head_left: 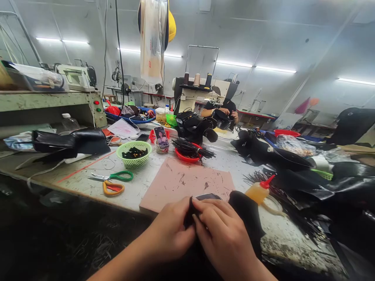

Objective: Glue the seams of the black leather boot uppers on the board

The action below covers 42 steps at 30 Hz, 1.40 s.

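My left hand [172, 230] and my right hand [224, 234] meet at the bottom centre, in front of the pink board [187, 181]. Both have their fingers closed on a black piece [246, 218], whose edge shows between the thumbs and which spreads out to the right of my right hand. Most of the piece is hidden behind my hands. Green-handled scissors [121, 176] and an orange-handled tool [113, 188] lie left of the board. A glue bottle with a red tip [259, 191] is to the right of the black piece.
A green basket [134, 163] of small black parts, a phone [161, 136] and a red bowl [189, 158] of black strips stand behind the board. Black material [307, 183] covers the right side. Across the table, a person [228, 109] sits by a sewing machine [202, 91].
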### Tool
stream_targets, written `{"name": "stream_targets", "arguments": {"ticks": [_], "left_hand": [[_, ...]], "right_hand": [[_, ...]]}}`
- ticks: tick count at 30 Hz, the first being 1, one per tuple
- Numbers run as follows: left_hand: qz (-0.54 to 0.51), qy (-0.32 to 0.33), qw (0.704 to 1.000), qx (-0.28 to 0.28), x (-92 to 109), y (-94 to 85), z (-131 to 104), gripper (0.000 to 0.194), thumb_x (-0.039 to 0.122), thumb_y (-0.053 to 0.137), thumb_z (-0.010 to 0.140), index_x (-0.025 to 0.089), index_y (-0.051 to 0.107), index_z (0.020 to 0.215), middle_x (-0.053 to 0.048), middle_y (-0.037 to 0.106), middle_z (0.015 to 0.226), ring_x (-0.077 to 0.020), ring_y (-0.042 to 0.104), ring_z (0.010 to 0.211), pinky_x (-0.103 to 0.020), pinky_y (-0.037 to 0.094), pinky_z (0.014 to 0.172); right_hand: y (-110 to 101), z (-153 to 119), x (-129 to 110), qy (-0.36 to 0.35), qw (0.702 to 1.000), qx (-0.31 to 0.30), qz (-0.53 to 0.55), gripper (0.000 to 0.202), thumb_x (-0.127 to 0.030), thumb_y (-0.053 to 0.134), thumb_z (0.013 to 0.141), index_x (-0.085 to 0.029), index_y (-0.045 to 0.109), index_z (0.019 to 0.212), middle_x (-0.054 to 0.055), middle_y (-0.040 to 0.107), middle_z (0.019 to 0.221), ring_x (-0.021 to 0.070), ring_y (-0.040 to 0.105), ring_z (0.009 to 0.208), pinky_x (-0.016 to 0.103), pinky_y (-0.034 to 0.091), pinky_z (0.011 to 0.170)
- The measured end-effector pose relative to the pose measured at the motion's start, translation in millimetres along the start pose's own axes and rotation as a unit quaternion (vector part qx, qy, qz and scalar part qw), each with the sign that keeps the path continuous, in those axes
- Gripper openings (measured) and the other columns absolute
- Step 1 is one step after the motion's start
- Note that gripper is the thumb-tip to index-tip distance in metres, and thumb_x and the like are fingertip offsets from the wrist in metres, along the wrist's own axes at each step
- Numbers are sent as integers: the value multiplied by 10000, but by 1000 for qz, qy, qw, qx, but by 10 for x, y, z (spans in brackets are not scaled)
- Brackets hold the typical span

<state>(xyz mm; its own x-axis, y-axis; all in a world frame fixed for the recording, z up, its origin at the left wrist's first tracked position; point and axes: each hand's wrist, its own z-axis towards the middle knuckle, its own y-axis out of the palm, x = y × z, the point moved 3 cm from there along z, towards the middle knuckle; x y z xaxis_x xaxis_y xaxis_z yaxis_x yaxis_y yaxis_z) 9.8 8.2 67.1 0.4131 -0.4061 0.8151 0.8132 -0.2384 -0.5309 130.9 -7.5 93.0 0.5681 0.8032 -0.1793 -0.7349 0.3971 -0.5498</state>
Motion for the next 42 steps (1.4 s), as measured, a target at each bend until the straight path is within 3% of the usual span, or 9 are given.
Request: {"name": "stream_targets", "arguments": {"ticks": [7, 20, 26, 31, 33, 35, 37, 40, 42], "left_hand": [[-88, -14, 996, -25, -62, 11, 41, 242, 105, 425, 744, 173, 510, 960, -39, 596, 962, -181, 540, 870, -309, 436, 801], [-101, -5, 995, -23, -29, 37, 19, 169, 123, 424, 751, 169, 456, 910, -36, 564, 897, -177, 534, 846, -299, 449, 766], [-123, -10, 992, -26, -22, 39, 14, 180, 119, 432, 757, 161, 467, 929, -50, 575, 948, -186, 536, 892, -311, 439, 811], [-112, -24, 993, 12, -81, 41, 56, 152, 116, 420, 765, 155, 476, 901, -50, 596, 908, -184, 556, 838, -308, 460, 753], [-74, -30, 996, 30, -78, 14, 93, 202, 85, 414, 747, 157, 490, 919, -49, 614, 904, -189, 570, 828, -308, 462, 749], [-27, -25, 999, 31, -32, -29, 133, 332, 38, 393, 726, 168, 499, 1012, -50, 632, 958, -193, 583, 862, -306, 457, 775], [20, -13, 999, 22, 45, -89, 164, 430, 19, 380, 729, 183, 478, 1114, -56, 641, 1012, -199, 596, 901, -301, 454, 787], [89, 7, 996, 12, 179, -194, 196, 400, 63, 391, 775, 192, 485, 1142, -61, 664, 965, -216, 622, 854, -299, 462, 722], [108, 19, 994, 5, 261, -248, 229, 363, 72, 415, 770, 197, 523, 1093, -54, 668, 925, -214, 623, 830, -288, 457, 697]], "right_hand": [[33, -12, 18, -1, 1000, -24, -15, 176, -26, 470, 788, -161, 544, 704, 60, 690, 846, 168, 630, 822, 305, 499, 731], [36, -11, -14, -19, 999, 22, -24, 192, -8, 485, 753, -178, 567, 717, 36, 706, 830, 157, 647, 759, 299, 501, 690], [42, -44, -11, -33, 999, 14, -31, 186, -20, 491, 767, -192, 556, 740, 18, 714, 844, 151, 665, 782, 304, 478, 759], [9, -65, -19, -71, 992, -85, -67, 265, -33, 367, 800, -154, 577, 908, 110, 652, 1074, 203, 606, 997, 325, 480, 805], [-70, -68, -13, -104, 981, -132, -96, 335, -41, 330, 795, -150, 573, 1000, 143, 627, 1097, 215, 617, 959, 304, 512, 716], [-177, -61, 13, -129, 966, -181, -133, 356, -62, 327, 801, -166, 563, 1046, 121, 656, 942, 183, 643, 725, 253, 496, 525], [-281, -28, 38, -155, 946, -248, -144, 305, -85, 343, 817, -183, 579, 984, 55, 625, 735, 139, 564, 506, 226, 405, 378], [-408, 95, 19, -214, 912, -338, -92, 256, -94, 353, 845, -201, 586, 849, 10, 578, 658, 117, 512, 470, 225, 380, 373], [-471, 231, -26, -241, 909, -333, -64, 265, -93, 351, 861, -209, 585, 814, 3, 585, 657, 119, 520, 508, 226, 412, 431]]}}
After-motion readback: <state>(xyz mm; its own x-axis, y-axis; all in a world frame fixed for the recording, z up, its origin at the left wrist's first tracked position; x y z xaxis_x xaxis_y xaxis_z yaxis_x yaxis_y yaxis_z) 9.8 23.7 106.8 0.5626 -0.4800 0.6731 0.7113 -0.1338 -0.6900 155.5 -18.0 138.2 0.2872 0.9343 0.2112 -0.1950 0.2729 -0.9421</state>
